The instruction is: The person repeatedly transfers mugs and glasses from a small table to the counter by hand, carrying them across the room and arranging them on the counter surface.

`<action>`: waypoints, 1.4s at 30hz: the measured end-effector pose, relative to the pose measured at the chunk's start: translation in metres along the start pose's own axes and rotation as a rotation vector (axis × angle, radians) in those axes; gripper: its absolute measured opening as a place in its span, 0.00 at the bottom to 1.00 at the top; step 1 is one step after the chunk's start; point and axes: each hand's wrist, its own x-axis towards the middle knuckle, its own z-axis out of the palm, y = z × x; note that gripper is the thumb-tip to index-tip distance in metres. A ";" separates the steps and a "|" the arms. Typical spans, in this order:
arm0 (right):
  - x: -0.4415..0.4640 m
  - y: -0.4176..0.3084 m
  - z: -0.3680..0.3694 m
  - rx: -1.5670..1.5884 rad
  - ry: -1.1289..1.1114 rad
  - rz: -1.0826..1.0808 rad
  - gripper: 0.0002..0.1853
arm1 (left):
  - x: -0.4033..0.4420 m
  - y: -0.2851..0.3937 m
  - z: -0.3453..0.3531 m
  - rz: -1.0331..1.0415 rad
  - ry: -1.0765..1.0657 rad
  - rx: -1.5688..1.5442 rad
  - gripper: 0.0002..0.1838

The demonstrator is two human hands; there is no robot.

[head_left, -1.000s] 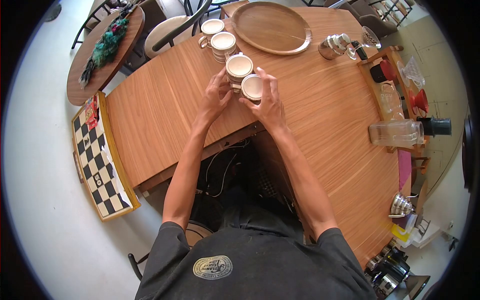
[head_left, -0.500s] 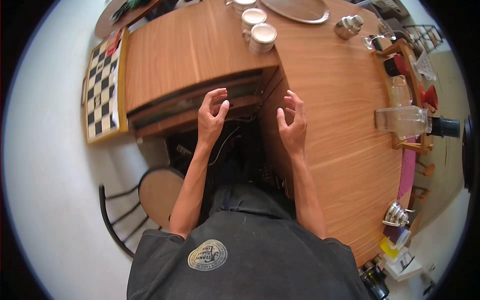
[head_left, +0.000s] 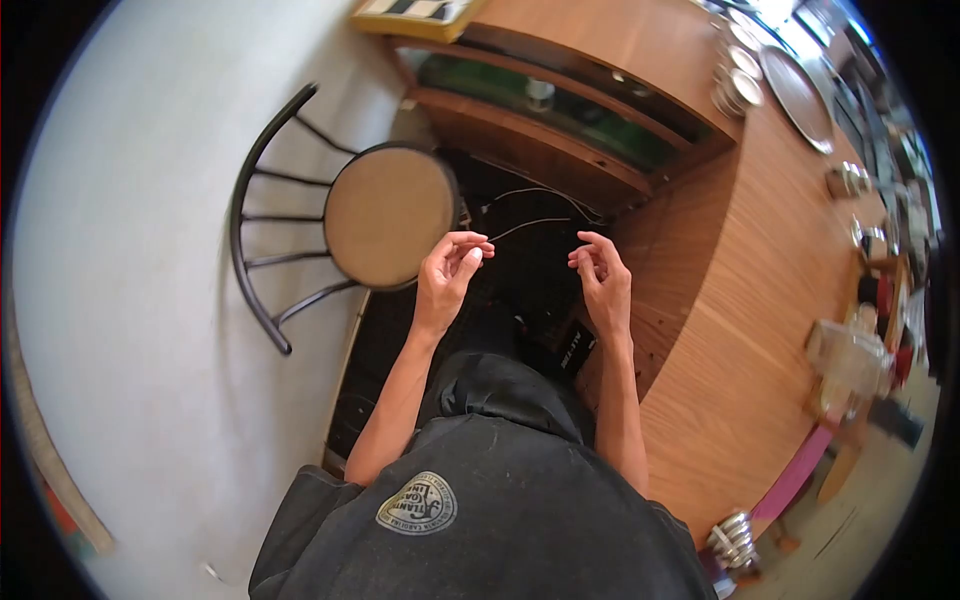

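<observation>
My left hand (head_left: 446, 284) hovers in the air before my body, its fingers curved, the thumb near them and nothing held. Just to its left is the round tan seat of a chair (head_left: 390, 215) with a black metal backrest. My right hand (head_left: 605, 282) is raised at the same height, fingers bent and grasping nothing. Closest to it is the wooden side panel of the counter (head_left: 660, 270). Between the hands a gap shows the dark floor area with pale cables (head_left: 530, 222).
An open shelf (head_left: 540, 118) with a cup-like object lies under the far counter, and a checkered board (head_left: 420, 14) rests above it. On the counter stand several white mugs (head_left: 740, 88), an oval tray (head_left: 798, 98), a metal shaker (head_left: 846, 181), a clear blender jar (head_left: 848, 352) and stacked metal cups (head_left: 733, 540).
The view has swung left, so the chair is nearer the middle and the counter items sit farther right. Both hands stay raised and apart, slightly lower in view and closer together, fingers a little more curled.
</observation>
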 end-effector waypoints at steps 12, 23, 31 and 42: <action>-0.009 -0.018 0.113 -0.003 -0.543 -0.077 0.10 | -0.136 0.012 -0.118 0.050 0.530 -0.076 0.06; -0.121 -0.091 0.297 0.046 -0.991 -0.200 0.10 | -0.330 0.014 -0.236 0.238 0.967 -0.163 0.08; -0.303 -0.125 0.470 0.057 -1.464 -0.233 0.13 | -0.510 -0.017 -0.331 0.347 1.357 -0.155 0.06; -0.512 -0.129 0.619 -0.112 -2.028 -0.198 0.12 | -0.700 -0.048 -0.337 0.373 1.972 -0.222 0.06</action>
